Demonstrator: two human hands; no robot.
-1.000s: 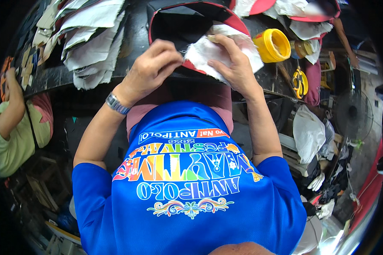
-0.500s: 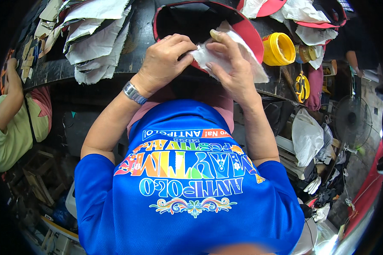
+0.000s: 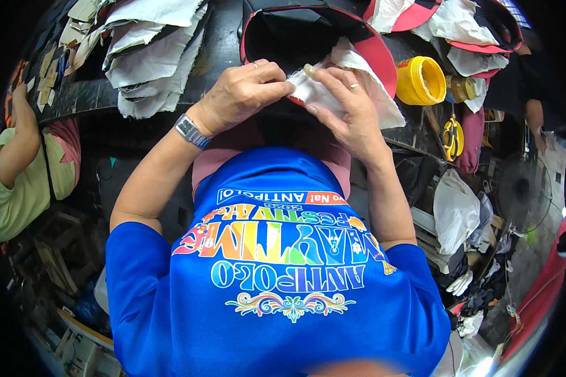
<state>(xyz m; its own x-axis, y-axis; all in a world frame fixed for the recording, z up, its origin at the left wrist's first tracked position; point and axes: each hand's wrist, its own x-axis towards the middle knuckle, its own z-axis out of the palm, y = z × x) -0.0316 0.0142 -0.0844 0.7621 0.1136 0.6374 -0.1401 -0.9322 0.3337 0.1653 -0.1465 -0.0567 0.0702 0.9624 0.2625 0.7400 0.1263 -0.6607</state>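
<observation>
A curved black piece with red edging lies at the near table edge, with a frayed white cloth over its near right part. My left hand is closed in a pinch at the cloth's left edge, beside the red rim. My right hand grips the cloth from the right, fingers bent over it and thumb below. Its index fingertip carries a yellowish smear or cover. The fingers partly hide the join between cloth and rim.
White cloth pieces are stacked on the dark table at left. At right stand an open yellow jar, a smaller jar and yellow-handled scissors. More red-black pieces lie at far right. A co-worker's arm shows at left.
The right hand's fingers have bent in and closed further over the cloth. The left hand still pinches its edge. The whole view has shifted slightly.
</observation>
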